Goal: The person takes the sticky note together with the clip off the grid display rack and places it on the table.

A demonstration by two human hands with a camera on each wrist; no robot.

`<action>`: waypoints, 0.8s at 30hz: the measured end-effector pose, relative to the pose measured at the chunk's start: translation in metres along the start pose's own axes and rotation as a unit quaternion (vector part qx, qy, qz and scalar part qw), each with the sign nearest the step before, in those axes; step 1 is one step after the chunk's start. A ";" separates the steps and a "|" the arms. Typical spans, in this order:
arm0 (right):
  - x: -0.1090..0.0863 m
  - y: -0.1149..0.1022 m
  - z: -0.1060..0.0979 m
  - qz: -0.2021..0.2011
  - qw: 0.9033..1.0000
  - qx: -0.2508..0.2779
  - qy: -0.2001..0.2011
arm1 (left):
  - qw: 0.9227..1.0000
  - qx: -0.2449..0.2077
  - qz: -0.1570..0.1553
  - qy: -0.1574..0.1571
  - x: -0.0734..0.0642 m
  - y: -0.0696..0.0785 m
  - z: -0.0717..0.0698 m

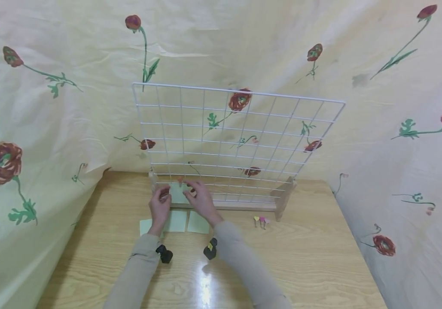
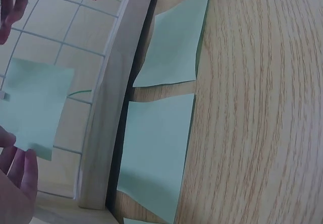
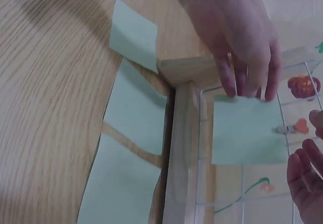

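Observation:
A pale green paper note [image 1: 178, 194] hangs against the lower left of a white wire grid [image 1: 240, 116]. A clip with an orange heart [image 3: 301, 126] sits at the note's upper edge. My left hand [image 1: 160, 205] pinches the note's left edge with thumb and fingertips, as the left wrist view shows [image 2: 17, 183]. My right hand [image 1: 202, 201] hovers by the note's right side, its fingers loosely bent and apart from the paper in the left wrist view. Nothing shows between its fingers.
Several pale green notes, one of them [image 1: 198, 222] at the right, lie in a row before the grid's wooden base [image 1: 244, 206]. Heart-topped clips [image 1: 261, 220] rest on the wooden table [image 1: 313, 257] farther right. Flowered cloth [image 1: 50, 128] surrounds the table.

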State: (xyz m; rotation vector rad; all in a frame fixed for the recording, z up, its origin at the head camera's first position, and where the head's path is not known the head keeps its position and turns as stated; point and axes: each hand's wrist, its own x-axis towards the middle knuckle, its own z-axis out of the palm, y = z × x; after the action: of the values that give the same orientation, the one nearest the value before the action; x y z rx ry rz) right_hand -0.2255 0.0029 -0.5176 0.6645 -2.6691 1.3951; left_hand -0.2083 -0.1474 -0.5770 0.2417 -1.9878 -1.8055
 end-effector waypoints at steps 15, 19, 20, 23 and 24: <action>0.018 -0.020 0.012 0.035 0.999 -0.019 -0.033 | 1.000 0.001 -0.007 0.005 0.003 0.004 0.004; 0.018 -0.021 0.012 0.049 0.998 -0.019 -0.034 | 1.000 -0.005 -0.009 0.001 0.005 0.005 0.004; 0.018 -0.021 0.012 0.053 0.998 -0.017 -0.033 | 1.000 -0.005 -0.011 0.001 0.005 0.004 0.004; 0.016 -0.022 0.012 0.066 0.997 -0.018 -0.033 | 1.000 -0.006 -0.015 -0.001 0.006 0.004 0.005; 0.016 -0.022 0.012 0.072 0.997 -0.019 -0.033 | 1.000 -0.007 -0.015 -0.002 0.006 0.004 0.005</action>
State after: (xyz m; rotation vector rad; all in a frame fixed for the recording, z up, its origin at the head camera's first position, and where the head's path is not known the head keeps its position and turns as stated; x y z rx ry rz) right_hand -0.2292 -0.0233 -0.5038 0.5335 -2.8389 1.3743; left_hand -0.2151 -0.1448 -0.5722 0.2651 -1.9832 -1.8400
